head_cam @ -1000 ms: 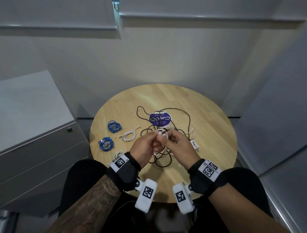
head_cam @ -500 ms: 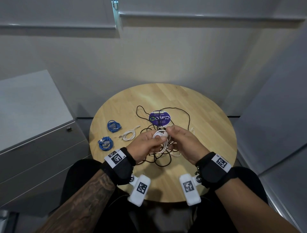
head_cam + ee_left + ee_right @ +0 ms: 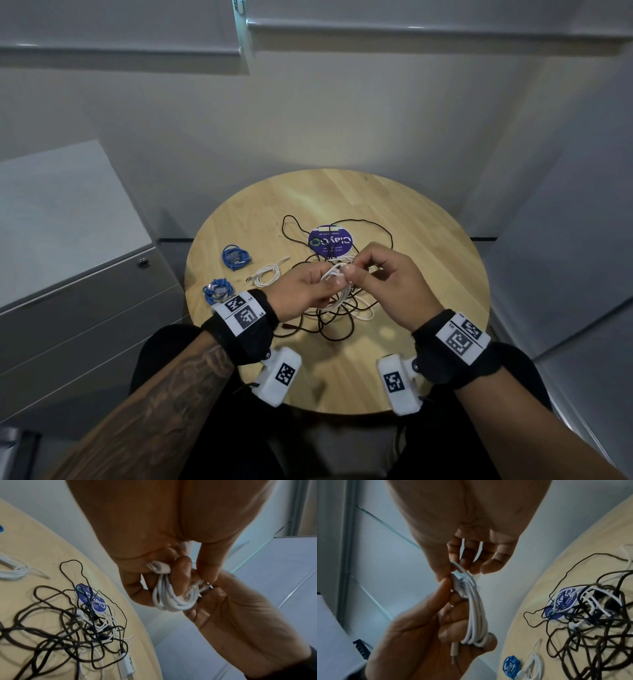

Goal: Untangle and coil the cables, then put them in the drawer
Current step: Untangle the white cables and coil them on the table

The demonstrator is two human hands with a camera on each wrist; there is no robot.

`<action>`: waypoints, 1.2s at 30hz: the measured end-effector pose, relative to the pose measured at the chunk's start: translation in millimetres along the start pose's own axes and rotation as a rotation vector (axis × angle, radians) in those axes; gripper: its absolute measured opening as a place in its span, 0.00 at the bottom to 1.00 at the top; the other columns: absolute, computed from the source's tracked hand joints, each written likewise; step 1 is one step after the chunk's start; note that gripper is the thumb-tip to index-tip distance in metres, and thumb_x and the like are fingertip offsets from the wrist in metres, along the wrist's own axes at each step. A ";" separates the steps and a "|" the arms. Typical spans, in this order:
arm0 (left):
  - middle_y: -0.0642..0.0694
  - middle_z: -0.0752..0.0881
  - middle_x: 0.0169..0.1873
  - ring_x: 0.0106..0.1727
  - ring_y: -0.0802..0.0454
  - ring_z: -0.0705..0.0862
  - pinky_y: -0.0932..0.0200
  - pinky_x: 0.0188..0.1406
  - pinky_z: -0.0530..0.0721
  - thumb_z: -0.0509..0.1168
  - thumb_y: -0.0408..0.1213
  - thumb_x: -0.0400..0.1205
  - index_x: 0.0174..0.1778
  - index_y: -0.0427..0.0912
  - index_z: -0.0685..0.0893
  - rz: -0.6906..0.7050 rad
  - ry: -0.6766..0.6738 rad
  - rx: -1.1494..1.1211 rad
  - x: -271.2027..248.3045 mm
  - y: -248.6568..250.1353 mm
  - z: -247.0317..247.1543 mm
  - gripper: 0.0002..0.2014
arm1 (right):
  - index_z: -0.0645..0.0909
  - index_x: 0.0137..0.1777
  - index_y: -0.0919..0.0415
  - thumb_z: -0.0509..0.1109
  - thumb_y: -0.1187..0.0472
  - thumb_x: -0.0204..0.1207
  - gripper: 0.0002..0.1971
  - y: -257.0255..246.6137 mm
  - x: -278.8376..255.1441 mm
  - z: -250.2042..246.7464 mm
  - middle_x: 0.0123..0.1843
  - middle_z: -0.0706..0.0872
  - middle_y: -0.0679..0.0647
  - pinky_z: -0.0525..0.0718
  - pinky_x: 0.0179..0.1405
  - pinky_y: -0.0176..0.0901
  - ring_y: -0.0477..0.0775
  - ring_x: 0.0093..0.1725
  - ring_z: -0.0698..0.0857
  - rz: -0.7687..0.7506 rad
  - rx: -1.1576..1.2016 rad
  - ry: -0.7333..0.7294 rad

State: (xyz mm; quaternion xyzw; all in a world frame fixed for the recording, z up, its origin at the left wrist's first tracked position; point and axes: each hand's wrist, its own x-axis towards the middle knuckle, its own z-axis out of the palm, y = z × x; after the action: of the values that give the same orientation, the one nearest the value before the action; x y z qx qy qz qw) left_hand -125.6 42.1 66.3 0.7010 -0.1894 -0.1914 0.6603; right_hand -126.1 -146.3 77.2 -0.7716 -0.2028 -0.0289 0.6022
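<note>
- We hold the coiled white cable (image 3: 337,274) in the air above the near side of the round table (image 3: 428,240), both hands on it.
- Our left hand (image 3: 301,287) grips the coil, fingers curled through its loops (clear in the right wrist view (image 3: 476,615)).
- Our right hand (image 3: 387,284) pinches the top of the coil between thumb and fingertips (image 3: 491,563); a plug end sticks out at the left palm (image 3: 159,568).
- Tangle of black and white cables (image 3: 335,308) lies on the table right under the hands, partly over a purple round sticker (image 3: 330,241).
- Left of the tangle: one small coiled white cable (image 3: 267,275), then two blue coiled cables (image 3: 235,257) (image 3: 217,291), all apart from each other.
- Grey drawer cabinet (image 3: 85,308) stands off the table's left edge, drawers closed (keyhole (image 3: 143,263) at top).
</note>
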 end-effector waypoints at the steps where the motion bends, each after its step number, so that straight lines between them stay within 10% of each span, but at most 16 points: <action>1: 0.53 0.69 0.28 0.26 0.59 0.65 0.66 0.26 0.65 0.61 0.42 0.84 0.46 0.30 0.76 0.013 0.028 0.012 0.2 -0.5 -0.3 0.15 | 0.84 0.40 0.64 0.77 0.65 0.77 0.06 -1.3 0.5 -2.5 0.39 0.84 0.55 0.79 0.42 0.43 0.55 0.41 0.82 -0.023 -0.039 -0.003; 9: 0.54 0.63 0.22 0.24 0.56 0.59 0.65 0.22 0.61 0.64 0.55 0.78 0.41 0.24 0.73 -0.020 0.099 -0.025 10.8 0.0 -0.1 0.29 | 0.82 0.45 0.56 0.69 0.55 0.83 0.07 -9.2 4.2 -10.0 0.43 0.80 0.46 0.79 0.39 0.51 0.53 0.45 0.79 -0.400 -0.720 0.029; 16: 0.58 0.68 0.21 0.22 0.61 0.60 0.68 0.21 0.60 0.56 0.43 0.82 0.39 0.41 0.81 0.027 0.089 -0.178 15.5 0.4 2.4 0.13 | 0.85 0.59 0.59 0.65 0.60 0.86 0.08 -8.9 5.0 1.8 0.41 0.85 0.48 0.81 0.34 0.38 0.46 0.36 0.81 0.304 0.265 -0.075; 25: 0.54 0.68 0.23 0.22 0.62 0.61 0.73 0.18 0.58 0.62 0.37 0.77 0.30 0.44 0.77 -0.177 0.112 -0.376 3.6 -12.1 3.7 0.10 | 0.89 0.48 0.62 0.64 0.65 0.86 0.11 -9.7 30.6 -12.0 0.30 0.80 0.42 0.73 0.36 0.36 0.45 0.33 0.72 0.223 0.204 0.399; 31: 0.50 0.63 0.25 0.23 0.57 0.61 0.68 0.19 0.63 0.60 0.37 0.78 0.32 0.42 0.65 -0.184 0.098 -0.531 4.3 2.2 -7.9 0.11 | 0.87 0.51 0.61 0.67 0.64 0.85 0.07 -8.1 32.5 -12.9 0.41 0.88 0.48 0.82 0.36 0.37 0.46 0.40 0.83 0.235 0.370 0.333; 36: 0.44 0.76 0.35 0.35 0.47 0.77 0.51 0.34 0.81 0.61 0.43 0.81 0.34 0.41 0.74 -0.106 0.182 -0.534 3.1 5.8 -12.3 0.12 | 0.82 0.57 0.65 0.69 0.74 0.80 0.09 4.9 21.0 -13.5 0.43 0.87 0.56 0.84 0.38 0.41 0.50 0.41 0.86 0.230 0.185 0.063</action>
State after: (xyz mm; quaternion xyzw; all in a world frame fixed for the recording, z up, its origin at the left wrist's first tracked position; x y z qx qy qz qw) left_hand -116.6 50.6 72.6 0.5256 -0.0353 -0.2049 0.8250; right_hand -102.4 -154.2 82.5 -0.7298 -0.0957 0.0348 0.6760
